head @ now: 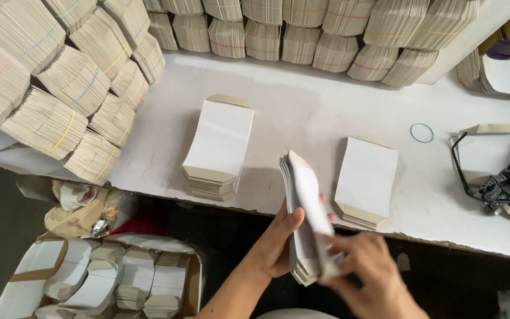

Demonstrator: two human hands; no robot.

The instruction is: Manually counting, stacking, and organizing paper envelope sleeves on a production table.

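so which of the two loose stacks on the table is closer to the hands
The smaller stack, right of centre near the table's front edge, just above the hands; the taller stack lies farther left.

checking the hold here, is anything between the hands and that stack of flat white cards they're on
Nothing visible. The left hand clasps the card stack from its left side, and the right hand meets its lower right edge, blurred. Both touch it directly, above the table edge.

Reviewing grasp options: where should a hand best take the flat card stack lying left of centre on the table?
Probably the long sides of the left card stack, pinched from above: it lies flat, curving slightly, both sides clear on the white table, and its near end reaches the table edge.
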